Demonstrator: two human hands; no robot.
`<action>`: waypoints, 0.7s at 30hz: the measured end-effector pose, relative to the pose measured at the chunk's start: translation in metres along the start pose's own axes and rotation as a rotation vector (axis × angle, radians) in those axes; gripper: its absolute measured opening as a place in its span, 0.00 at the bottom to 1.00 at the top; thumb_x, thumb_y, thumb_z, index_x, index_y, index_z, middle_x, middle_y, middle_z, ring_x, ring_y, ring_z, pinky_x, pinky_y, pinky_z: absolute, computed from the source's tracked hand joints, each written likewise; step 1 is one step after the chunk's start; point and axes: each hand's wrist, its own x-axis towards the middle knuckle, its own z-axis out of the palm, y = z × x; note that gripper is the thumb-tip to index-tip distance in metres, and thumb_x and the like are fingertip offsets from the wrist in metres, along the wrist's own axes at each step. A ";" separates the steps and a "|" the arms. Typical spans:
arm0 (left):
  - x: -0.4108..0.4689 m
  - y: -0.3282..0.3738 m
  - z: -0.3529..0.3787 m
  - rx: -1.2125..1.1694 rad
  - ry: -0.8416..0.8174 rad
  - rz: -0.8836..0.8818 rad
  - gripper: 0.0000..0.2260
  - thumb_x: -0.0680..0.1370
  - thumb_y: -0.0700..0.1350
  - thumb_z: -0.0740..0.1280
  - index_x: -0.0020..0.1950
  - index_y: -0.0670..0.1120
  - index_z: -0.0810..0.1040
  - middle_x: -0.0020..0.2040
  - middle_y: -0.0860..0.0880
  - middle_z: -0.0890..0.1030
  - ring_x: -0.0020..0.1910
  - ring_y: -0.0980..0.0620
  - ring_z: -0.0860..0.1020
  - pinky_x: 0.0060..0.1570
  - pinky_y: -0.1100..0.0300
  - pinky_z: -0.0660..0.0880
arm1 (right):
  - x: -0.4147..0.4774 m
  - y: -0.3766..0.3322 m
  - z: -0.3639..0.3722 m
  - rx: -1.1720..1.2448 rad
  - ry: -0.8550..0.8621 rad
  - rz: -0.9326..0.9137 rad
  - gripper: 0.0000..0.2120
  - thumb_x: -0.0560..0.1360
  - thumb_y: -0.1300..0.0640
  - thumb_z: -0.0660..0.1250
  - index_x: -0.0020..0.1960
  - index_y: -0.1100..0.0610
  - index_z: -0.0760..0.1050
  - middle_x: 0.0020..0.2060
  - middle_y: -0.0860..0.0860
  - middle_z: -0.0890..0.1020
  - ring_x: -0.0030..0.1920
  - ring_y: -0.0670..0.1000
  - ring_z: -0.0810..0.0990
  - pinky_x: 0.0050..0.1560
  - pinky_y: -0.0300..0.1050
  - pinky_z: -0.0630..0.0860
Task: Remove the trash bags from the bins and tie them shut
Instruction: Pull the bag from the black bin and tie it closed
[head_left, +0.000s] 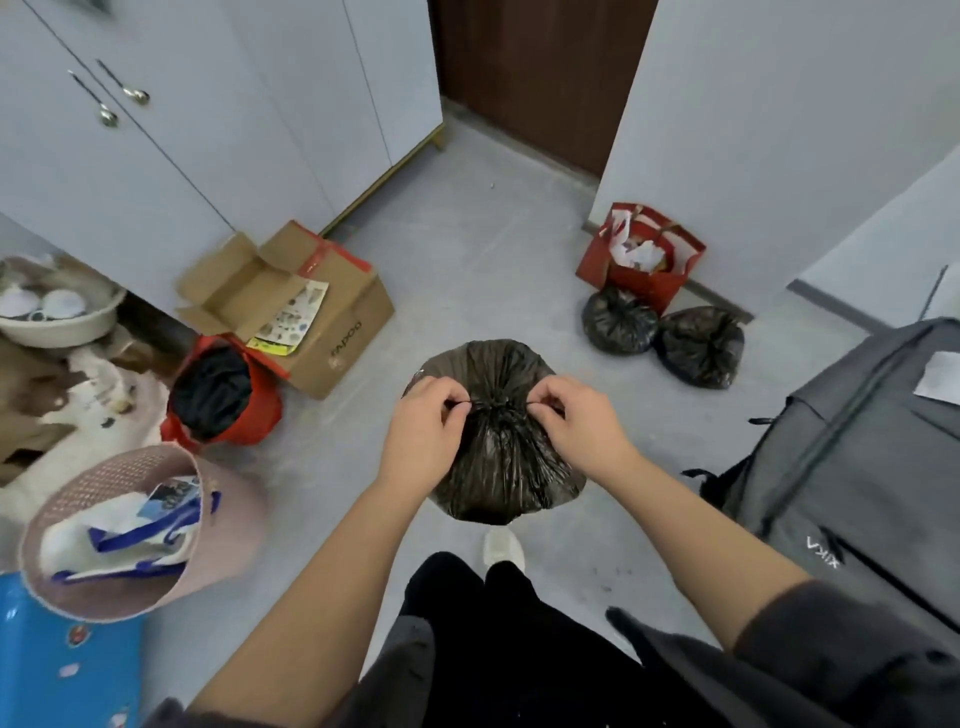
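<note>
A full black trash bag (501, 462) is held up in the middle of the view, its neck gathered into a small knot (497, 404). My left hand (423, 431) pinches one thin end of the bag's tie on the left of the knot. My right hand (582, 421) pinches the other end on the right. Both ends are stretched outward from the knot. Two more tied black bags (618, 322) (701, 345) lie on the floor at the right wall. A pink perforated bin (228, 525) at the lower left holds white and blue paper items.
A red bin with a black liner (218, 395) stands left of centre beside an open cardboard box (332, 317). A red paper bag (644, 260) stands against the right wall. A grey backpack (857, 457) sits at the right. White cabinets stand along the left.
</note>
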 end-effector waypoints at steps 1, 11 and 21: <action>0.021 0.005 0.001 0.000 -0.021 0.016 0.02 0.75 0.41 0.68 0.43 0.48 0.78 0.43 0.52 0.77 0.40 0.54 0.75 0.45 0.62 0.71 | 0.015 0.002 -0.009 0.007 0.015 0.018 0.02 0.74 0.61 0.67 0.43 0.55 0.77 0.41 0.51 0.80 0.43 0.49 0.76 0.48 0.43 0.72; 0.244 0.056 0.049 0.030 -0.258 0.217 0.04 0.74 0.41 0.68 0.41 0.50 0.77 0.42 0.53 0.77 0.38 0.55 0.74 0.43 0.61 0.71 | 0.168 0.049 -0.085 0.005 0.216 0.208 0.02 0.75 0.61 0.67 0.43 0.56 0.77 0.41 0.48 0.79 0.45 0.49 0.76 0.49 0.42 0.72; 0.403 0.140 0.157 0.104 -0.542 0.330 0.04 0.74 0.42 0.67 0.41 0.49 0.77 0.41 0.53 0.75 0.38 0.53 0.74 0.42 0.59 0.72 | 0.262 0.154 -0.166 0.035 0.324 0.456 0.07 0.75 0.61 0.67 0.41 0.50 0.74 0.40 0.48 0.79 0.45 0.51 0.77 0.50 0.49 0.76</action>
